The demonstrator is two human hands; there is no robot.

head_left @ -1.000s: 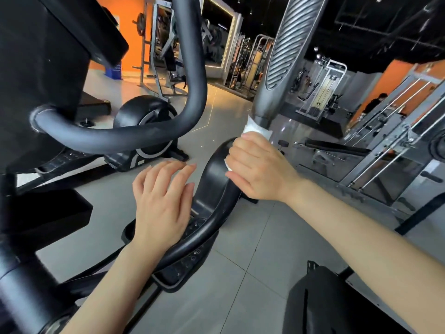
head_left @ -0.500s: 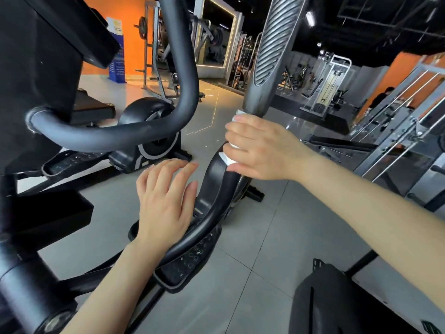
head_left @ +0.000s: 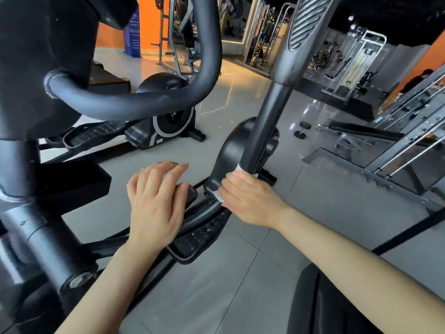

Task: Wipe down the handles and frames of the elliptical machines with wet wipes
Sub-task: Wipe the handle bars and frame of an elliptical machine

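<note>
R hand [head_left: 250, 201] + wet wipe [head_left: 218, 195] now low on the swing-arm tube [head_left: 267, 121], by the pedal joint.
Vs 1 s ago it's slid down from just under the ribbed grip [head_left: 304, 22]; fingers wrapped round tube w/ wipe pinned under palm. L hand [head_left: 156, 206] flat & empty on pedal arm [head_left: 202, 213]. Upper tube prob done; lower frame next.

No legible text anywhere

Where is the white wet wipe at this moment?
In the head view, the white wet wipe sits right of centre, wrapped under the right hand around the lower end of the dark moving arm bar, beside the black pedal.
</note>
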